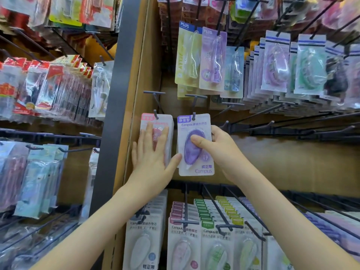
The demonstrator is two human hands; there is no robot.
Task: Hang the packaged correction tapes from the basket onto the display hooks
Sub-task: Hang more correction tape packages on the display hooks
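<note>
— From the head camera, what are the hands doing?

— The left hand (152, 151) lies flat on a pink packet (155, 121), fingers straight and a little spread, pressing on its front. Its thumb sticks out to the right and touches the lower left edge of a purple packet (191, 154).

— And the other one?

— The right hand (220, 151) holds that purple packet: thumb across the clear bubble on the front, the other fingers curled round the right edge behind it.

— Where are the two packets?

— Side by side in the middle row, upright, just beside each other. Each has a hook tip showing through the hole at its top: the left hook (155, 114) for the pink one, the right hook (194, 115) for the purple one.

— What is around them?

— Bare hooks (272, 127) run to the right against the wooden back panel (272, 162). Below hang full rows of similar packets (185, 240), above hang other packets (212, 59), and a grey post (115, 94) divides off the bay on the left.
</note>
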